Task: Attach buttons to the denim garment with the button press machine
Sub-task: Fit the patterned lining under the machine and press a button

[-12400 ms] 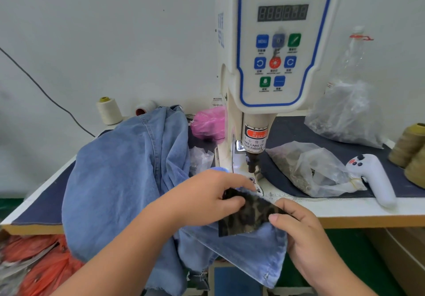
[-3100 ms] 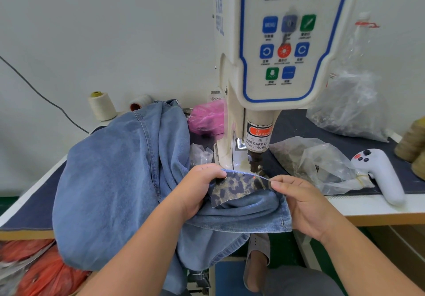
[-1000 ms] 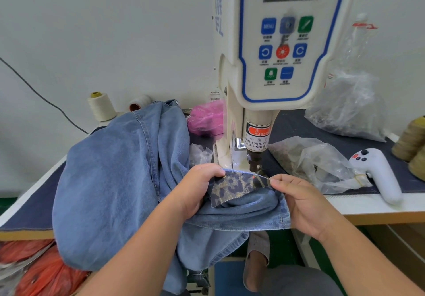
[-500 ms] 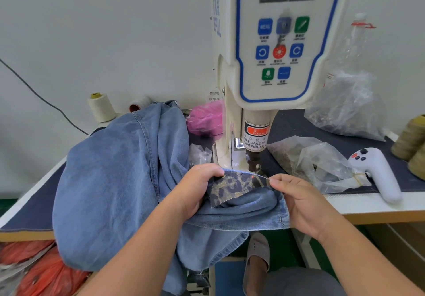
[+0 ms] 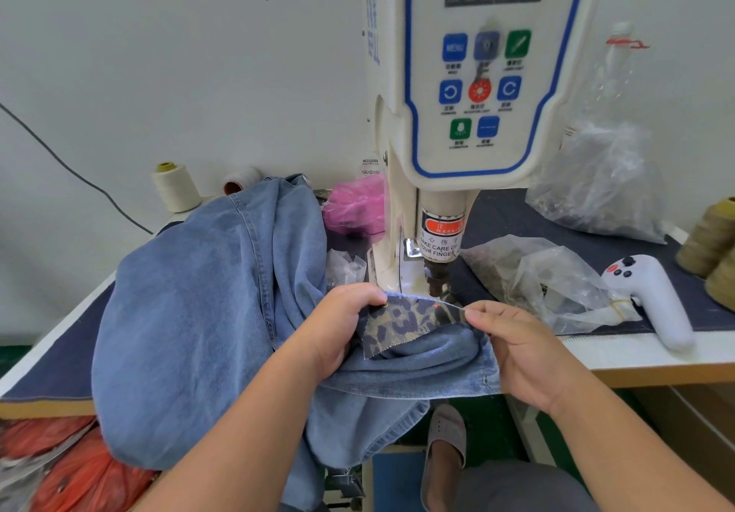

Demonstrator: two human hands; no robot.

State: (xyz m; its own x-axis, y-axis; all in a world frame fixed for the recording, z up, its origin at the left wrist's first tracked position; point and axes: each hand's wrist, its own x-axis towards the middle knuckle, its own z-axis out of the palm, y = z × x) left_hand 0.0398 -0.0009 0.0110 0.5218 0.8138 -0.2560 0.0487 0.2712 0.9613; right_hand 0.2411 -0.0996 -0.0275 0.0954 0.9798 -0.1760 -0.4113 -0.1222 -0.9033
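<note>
A blue denim garment is heaped over the table's left half and hangs off the front edge. Its leopard-print flap lies stretched just below the punch of the white button press machine. My left hand grips the flap's left end, where a small brass button shows by the thumb. The flap's right end is pinched by my right hand. A red light dot falls on the flap.
Clear plastic bags of small parts lie right of the machine, with a white handheld controller beside them. Thread cones stand at the far right, another thread cone at the back left. A pink bag sits behind the denim. My slippered foot is under the table.
Both hands keep their hold on the leopard-print flap under the punch. The flap has barely shifted in the last second; 12 seconds ago it was held lower, off the machine.
</note>
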